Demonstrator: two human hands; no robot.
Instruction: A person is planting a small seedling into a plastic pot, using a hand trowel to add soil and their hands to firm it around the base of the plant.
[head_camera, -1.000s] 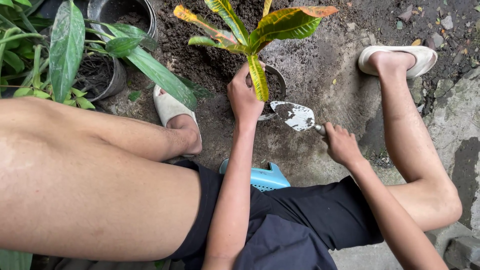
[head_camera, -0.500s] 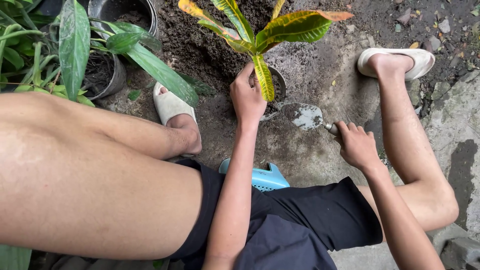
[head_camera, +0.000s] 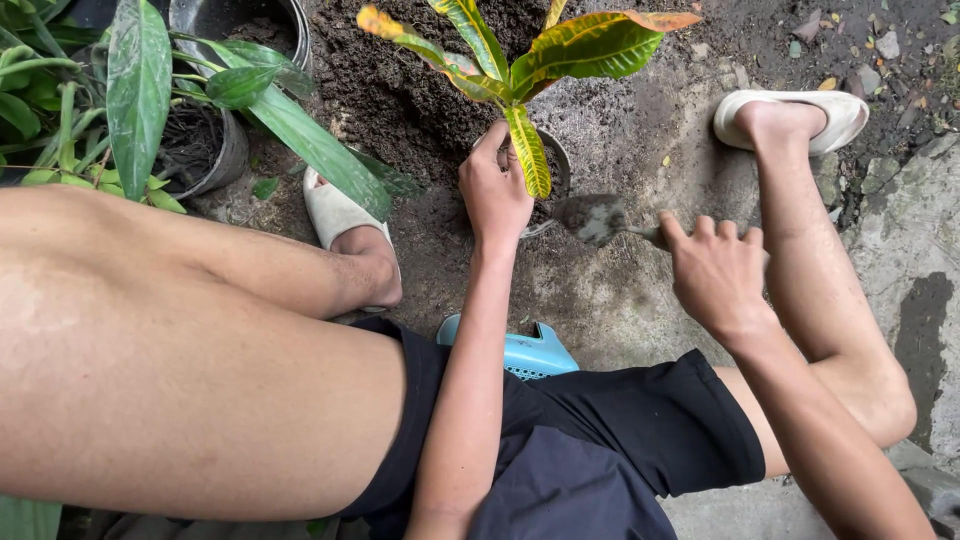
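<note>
Head view: left hand (head_camera: 493, 195) grips plant (head_camera: 510, 90), right hand (head_camera: 715, 275) grips trowel (head_camera: 595, 217) over soil-strewn ground (head_camera: 640, 130).

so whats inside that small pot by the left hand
The small pot holds dark soil and the stem of a yellow-green leafy plant. The left hand and a drooping leaf cover most of the opening, so the stem base and the soil level are hidden.

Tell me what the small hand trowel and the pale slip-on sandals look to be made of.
The small hand trowel, held in the right hand, looks like dull grey metal smeared with soil. The pale slip-on sandals look like soft moulded foam or rubber, smooth, matte and seamless.
</note>
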